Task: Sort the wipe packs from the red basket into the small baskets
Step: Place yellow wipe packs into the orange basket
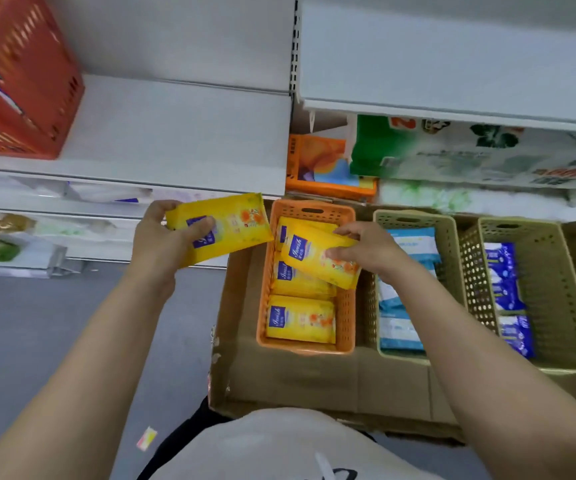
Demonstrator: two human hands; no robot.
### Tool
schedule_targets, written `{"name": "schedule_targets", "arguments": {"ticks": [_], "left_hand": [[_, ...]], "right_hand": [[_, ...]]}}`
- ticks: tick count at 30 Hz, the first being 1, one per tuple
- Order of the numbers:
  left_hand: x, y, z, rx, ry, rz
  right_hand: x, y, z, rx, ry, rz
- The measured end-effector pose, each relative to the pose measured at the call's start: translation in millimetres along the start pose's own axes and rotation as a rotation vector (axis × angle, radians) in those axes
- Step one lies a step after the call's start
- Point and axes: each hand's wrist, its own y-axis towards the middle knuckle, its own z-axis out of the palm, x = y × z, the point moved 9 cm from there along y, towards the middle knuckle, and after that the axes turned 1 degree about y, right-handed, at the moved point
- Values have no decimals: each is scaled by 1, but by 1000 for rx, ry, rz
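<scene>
The left hand (pixel 161 244) holds a yellow wipe pack (pixel 220 227) in the air, just left of the orange basket (pixel 347 306); its thumb lies across the pack's blue label and its fingers (pixel 156 207) curl round the pack's far left edge. The right hand (pixel 366 251) grips a second yellow pack (pixel 317 258), tilted, over the far half of the orange basket, with the thumb on the near side and the fingers (pixel 348 232) on the far right edge. Under it, more yellow packs (pixel 300 318) lie flat in the orange basket, one near and at least one in the middle.

To the right stand two beige baskets side by side. The middle beige basket (pixel 414 216) holds light blue packs (pixel 399 332), partly hidden by the right forearm. The far-right beige basket (pixel 563 306) holds dark blue packs (pixel 504 275) along its left wall. All three baskets sit in a shallow cardboard tray (pixel 297 379) on the floor.

The red basket (pixel 26 88) stands on a white shelf (pixel 182 133) at far left, well apart from both hands, with some packs dimly visible through its slots.
</scene>
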Motion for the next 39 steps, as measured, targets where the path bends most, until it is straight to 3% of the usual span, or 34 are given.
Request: {"name": "schedule_targets", "arguments": {"ticks": [5, 14, 20, 24, 30, 32, 35, 37, 39], "left_hand": [[12, 7, 26, 121, 68, -50], [39, 33, 20, 183, 230, -118], [57, 33, 17, 226, 266, -151], [62, 30, 22, 268, 255, -148], [71, 22, 36, 303, 228, -169], [73, 18, 44, 326, 205, -173], [72, 12, 62, 378, 183, -162], [68, 6, 78, 429, 157, -158], [64, -1, 94, 480, 115, -162]], "right_hand": [[0, 26, 26, 82, -101, -10], [13, 87, 28, -94, -403, -60], [22, 64, 37, -425, -670, -167], [15, 56, 39, -480, -747, -104], [12, 77, 58, -157, -557, -106], [16, 76, 55, -114, -496, -102], [31, 59, 42, -96, -183, -134], [45, 41, 47, 87, 19, -150], [51, 20, 58, 308, 17, -145]]}}
